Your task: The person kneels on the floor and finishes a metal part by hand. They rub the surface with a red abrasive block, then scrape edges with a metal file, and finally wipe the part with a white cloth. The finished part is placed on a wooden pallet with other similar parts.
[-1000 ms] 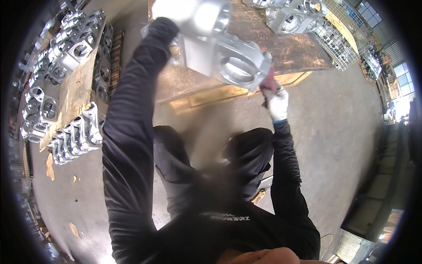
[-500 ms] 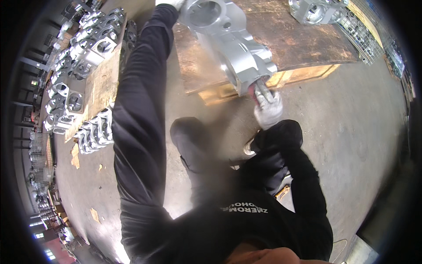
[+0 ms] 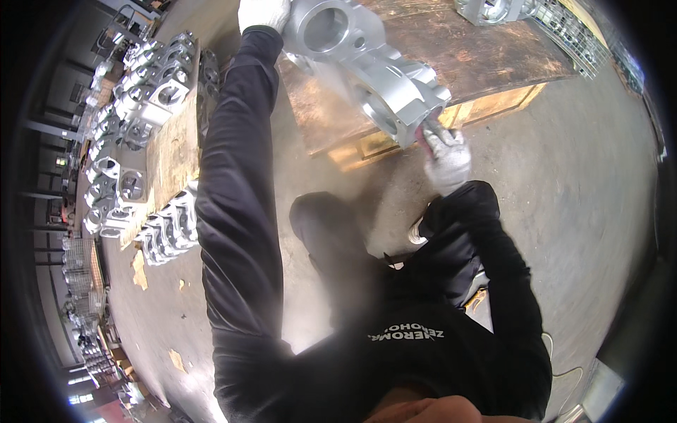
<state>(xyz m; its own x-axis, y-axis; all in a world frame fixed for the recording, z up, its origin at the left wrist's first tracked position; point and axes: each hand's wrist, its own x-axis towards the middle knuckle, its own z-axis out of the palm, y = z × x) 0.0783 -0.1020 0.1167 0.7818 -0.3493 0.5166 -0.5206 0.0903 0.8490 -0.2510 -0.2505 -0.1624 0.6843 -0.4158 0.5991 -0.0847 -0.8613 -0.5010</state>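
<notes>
A large silver metal casting [image 3: 367,67] with round bores lies tilted on a low wooden pallet [image 3: 486,56]. My left hand [image 3: 262,13], in a white glove, rests on the casting's far end at the top of the picture and steadies it. My right hand [image 3: 448,156], also gloved in white, is closed on a small red-handled tool [image 3: 427,135] pressed against the casting's near lower corner. Both arms wear black sleeves. The tool's tip is hidden by the casting's edge.
Several more silver castings [image 3: 151,84] sit in rows on a wooden board at the left, with others [image 3: 169,229] on the floor beside it. Another casting [image 3: 493,8] stands at the pallet's far side. Grey concrete floor [image 3: 585,183] spreads to the right.
The view has swung so the casting and pallet sit higher and further right. My right hand has stayed at the casting's lower corner with the tool; my left hand stays on its top end.
</notes>
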